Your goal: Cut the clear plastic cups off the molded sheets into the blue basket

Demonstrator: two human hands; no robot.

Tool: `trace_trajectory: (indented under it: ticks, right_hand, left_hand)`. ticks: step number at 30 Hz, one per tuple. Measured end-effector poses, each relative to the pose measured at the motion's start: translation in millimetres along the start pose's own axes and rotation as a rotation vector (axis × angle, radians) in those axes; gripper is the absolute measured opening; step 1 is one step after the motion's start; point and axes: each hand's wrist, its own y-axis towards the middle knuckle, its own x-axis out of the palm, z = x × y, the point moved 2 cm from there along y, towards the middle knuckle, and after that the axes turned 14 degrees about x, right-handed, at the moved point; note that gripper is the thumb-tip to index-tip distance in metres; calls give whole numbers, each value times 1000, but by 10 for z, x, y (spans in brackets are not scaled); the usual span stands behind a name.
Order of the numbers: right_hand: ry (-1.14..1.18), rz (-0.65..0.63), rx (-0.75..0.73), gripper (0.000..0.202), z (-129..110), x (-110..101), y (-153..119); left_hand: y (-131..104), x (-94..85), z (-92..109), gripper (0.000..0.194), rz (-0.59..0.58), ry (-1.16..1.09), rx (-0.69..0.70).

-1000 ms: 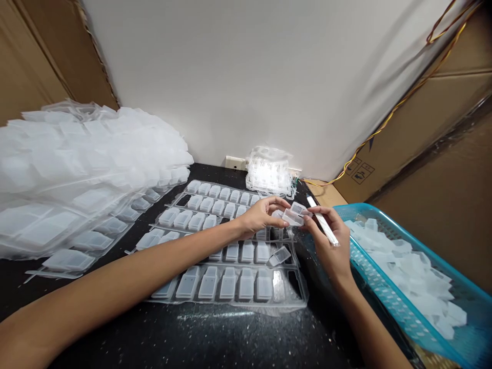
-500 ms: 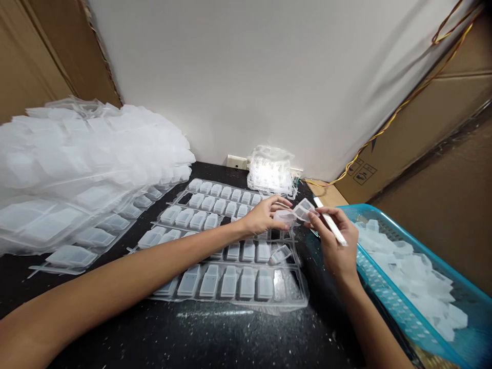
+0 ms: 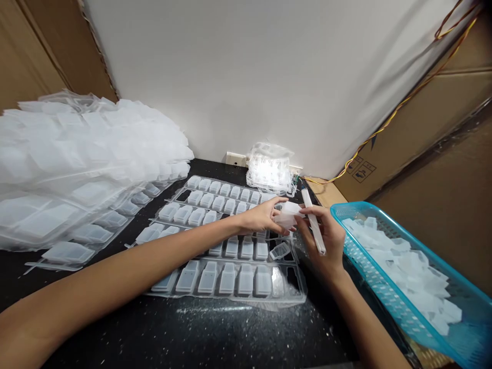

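Translucent plastic pieces [image 3: 288, 212] are between my two hands, above the right part of a clear moulded sheet [image 3: 230, 294] with rows of small cups. My left hand [image 3: 261, 218] grips them from the left with its fingers curled. From the right, my right hand [image 3: 326, 233] pinches at the same pieces and also holds a white stick-like tool [image 3: 314, 223], slanted between its fingers. Whether the pieces touch or are joined cannot be told. A loose small piece [image 3: 280, 251] lies tilted on the sheet.
A blue basket [image 3: 407, 246] of translucent pieces stands at the right. A tall stack of moulded sheets [image 3: 88, 148] fills the left. At the back are a brightly lit bundle [image 3: 269, 171], a white socket [image 3: 236, 159] and yellow-red wires [image 3: 361, 148]. Cardboard boxes [image 3: 434, 128] flank the wall.
My right hand has moved left, bringing its piece against or over the one in my left hand. The white tool is now steeper. The view has shifted slightly.
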Motion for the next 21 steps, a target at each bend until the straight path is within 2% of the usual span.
trace_trajectory:
  ticks: [5, 8, 10, 14, 21]
  right_hand:
    - [27, -117, -14, 18, 18, 2, 32]
    - [46, -146, -5, 17, 28, 16, 36]
    - [62, -106, 22, 14, 42, 20, 38]
    - [133, 5, 183, 16, 103, 15, 63]
    - [200, 156, 250, 19, 171, -43, 120]
  left_hand:
    - [-4, -10, 37, 97, -44, -17, -2]
    - [-9, -26, 44, 103, -42, 14, -19]
    - [-10, -36, 32, 111, -34, 1, -41]
    - [0, -55, -44, 119, 14, 14, -22]
    - [-11, -38, -153, 113, -20, 135, 180]
